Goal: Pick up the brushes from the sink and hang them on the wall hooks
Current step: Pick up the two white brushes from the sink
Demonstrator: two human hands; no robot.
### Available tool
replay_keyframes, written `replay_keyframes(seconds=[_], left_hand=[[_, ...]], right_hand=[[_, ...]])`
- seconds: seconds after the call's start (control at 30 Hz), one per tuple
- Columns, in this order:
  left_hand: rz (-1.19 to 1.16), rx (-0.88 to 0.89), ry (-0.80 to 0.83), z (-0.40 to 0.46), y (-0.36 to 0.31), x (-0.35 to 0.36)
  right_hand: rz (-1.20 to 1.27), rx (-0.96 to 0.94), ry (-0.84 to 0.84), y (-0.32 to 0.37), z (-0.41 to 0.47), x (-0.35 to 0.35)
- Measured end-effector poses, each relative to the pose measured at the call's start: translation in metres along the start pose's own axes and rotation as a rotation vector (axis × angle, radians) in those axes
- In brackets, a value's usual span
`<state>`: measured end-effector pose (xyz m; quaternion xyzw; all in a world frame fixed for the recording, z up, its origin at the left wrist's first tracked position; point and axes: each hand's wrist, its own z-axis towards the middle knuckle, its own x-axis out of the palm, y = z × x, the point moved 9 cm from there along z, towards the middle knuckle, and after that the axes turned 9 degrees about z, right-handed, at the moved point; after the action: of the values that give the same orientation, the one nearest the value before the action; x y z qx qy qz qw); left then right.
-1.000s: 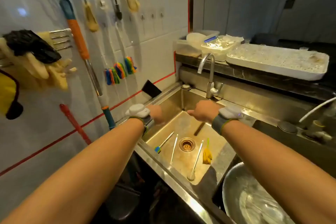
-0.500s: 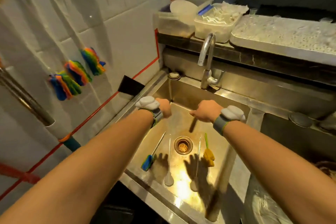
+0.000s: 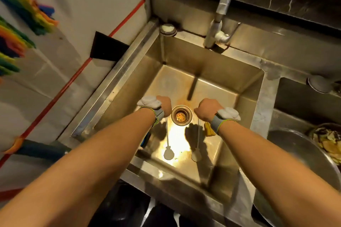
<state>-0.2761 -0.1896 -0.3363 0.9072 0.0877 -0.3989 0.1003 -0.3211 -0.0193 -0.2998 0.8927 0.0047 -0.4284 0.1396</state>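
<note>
1. left hand [image 3: 164, 105] low over the sink [image 3: 254, 101], just left of the drain [image 3: 181, 115]; fingers point down and away, so cannot tell their spread or whether they hold anything.
2. right hand [image 3: 207, 109] just right of the drain; fingers likewise hidden, cannot tell.
3. two white-headed brushes on the sink floor: left one [image 3: 168, 150] runs from under the left hand, right one [image 3: 196, 151] from under the right hand.
4. yellow brush [image 3: 208, 131] beside the right wrist, partly hidden.
5. blue brush [image 3: 146, 139] mostly hidden behind the left forearm.
6. faucet [image 3: 220, 11] rises at the far rim.
</note>
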Motion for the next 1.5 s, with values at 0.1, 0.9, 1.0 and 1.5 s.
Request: replay_keyframes(seconds=[0.1,0.9,1.0,1.5], left_hand=[[-0.063,0.009,0.018,0.007,-0.006,0.030],[-0.551,-0.351,-0.002,0.144,-0.001,0.184],[-0.511,-0.396,-0.041,0.151,-0.005,0.180],[-1.184,-0.266,-0.295,0.094,-0.001,0.067]], right_hand=[[0.028,0.060,0.048,-0.017,0.013,0.033],[0.317,0.311,-0.200,-0.094,0.137,0.147],[0.353,0.355,-0.243,-0.098,0.142,0.149],[1.114,0.016,-0.352,-0.047,0.124,0.076]])
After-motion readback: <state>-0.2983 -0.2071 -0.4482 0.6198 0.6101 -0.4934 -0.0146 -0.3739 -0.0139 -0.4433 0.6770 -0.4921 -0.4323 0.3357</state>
